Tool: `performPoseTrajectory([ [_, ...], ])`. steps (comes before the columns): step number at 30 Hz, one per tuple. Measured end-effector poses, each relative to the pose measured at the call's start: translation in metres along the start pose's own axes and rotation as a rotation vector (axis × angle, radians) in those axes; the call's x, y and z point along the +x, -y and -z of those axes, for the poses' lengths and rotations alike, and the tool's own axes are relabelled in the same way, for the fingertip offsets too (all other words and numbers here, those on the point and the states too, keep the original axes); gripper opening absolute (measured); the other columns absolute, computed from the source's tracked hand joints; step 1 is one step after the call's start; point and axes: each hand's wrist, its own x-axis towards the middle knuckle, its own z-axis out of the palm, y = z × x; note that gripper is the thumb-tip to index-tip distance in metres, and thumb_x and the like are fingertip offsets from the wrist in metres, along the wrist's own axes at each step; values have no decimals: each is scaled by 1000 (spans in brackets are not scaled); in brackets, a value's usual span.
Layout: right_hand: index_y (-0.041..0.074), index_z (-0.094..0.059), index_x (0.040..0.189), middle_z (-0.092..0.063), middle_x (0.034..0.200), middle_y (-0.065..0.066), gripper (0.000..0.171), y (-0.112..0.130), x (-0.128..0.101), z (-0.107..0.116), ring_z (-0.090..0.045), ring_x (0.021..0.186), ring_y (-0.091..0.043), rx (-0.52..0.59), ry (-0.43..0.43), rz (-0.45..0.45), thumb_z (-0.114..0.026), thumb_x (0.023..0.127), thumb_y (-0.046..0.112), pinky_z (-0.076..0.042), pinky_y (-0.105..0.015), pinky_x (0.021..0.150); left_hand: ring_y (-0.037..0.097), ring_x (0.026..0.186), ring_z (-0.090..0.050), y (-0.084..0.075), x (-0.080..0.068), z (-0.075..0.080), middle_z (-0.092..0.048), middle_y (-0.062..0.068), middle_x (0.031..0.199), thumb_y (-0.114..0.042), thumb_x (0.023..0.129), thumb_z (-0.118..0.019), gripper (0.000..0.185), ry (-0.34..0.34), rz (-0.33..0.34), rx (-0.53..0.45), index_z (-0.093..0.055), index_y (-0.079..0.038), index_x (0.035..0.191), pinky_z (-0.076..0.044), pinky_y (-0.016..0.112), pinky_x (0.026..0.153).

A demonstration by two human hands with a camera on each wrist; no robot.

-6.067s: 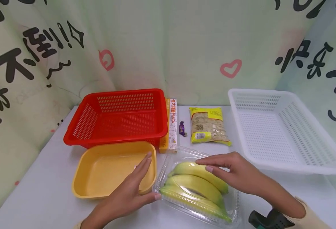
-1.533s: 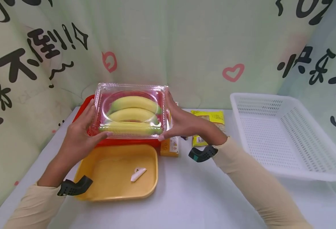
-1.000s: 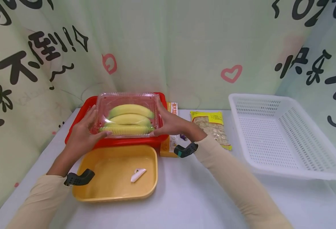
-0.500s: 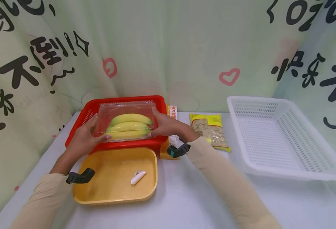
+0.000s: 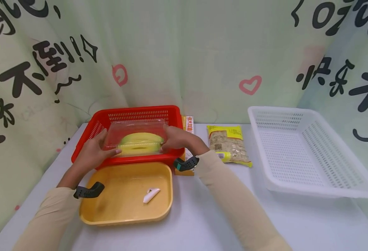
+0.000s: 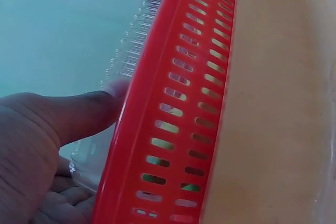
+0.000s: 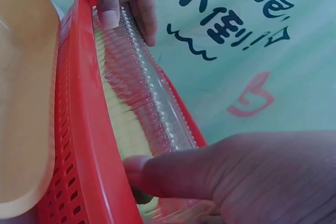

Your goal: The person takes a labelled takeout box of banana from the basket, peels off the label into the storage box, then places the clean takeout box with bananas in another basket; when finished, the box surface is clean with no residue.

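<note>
Left hand (image 5: 93, 155) and right hand (image 5: 179, 139) grip opposite ends of the banana box (image 5: 136, 138), holding it level inside the red basket (image 5: 90, 137).

Clear clamshell (image 5: 136, 134) of yellow-green bananas (image 5: 139, 143) sits level, half down inside the red basket (image 5: 130, 113), far left.
</note>
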Motion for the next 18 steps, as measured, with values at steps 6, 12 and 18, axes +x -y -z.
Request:
performPoseTrajectory([
  [6, 7, -22, 152, -58, 118, -13, 93, -1, 1, 0, -56, 96, -21, 24, -3, 2, -81, 81, 16, -56, -25, 74, 45, 123, -42, -1, 5, 0, -39, 29, 143, -36, 79, -81, 109, 38, 13, 76, -11, 2, 154, -50, 54, 88],
  [12, 8, -9, 157, -46, 143, -12, 102, -6, 1, -2, -49, 116, -23, 38, -61, 6, -78, 84, 23, -54, -33, 87, 48, 130, -35, -4, 6, -3, -32, 31, 147, -39, 78, -82, 113, 18, 8, 114, -10, 5, 153, -44, 60, 94],
  [18, 9, -15, 156, -44, 146, -12, 93, -12, -3, -3, -46, 124, -25, 99, -118, 80, -75, 86, 19, -52, -36, 91, 51, 138, -21, -3, 6, -10, -12, 29, 156, -40, 77, -82, 118, -18, 8, 102, -4, 4, 153, -39, 63, 96],
])
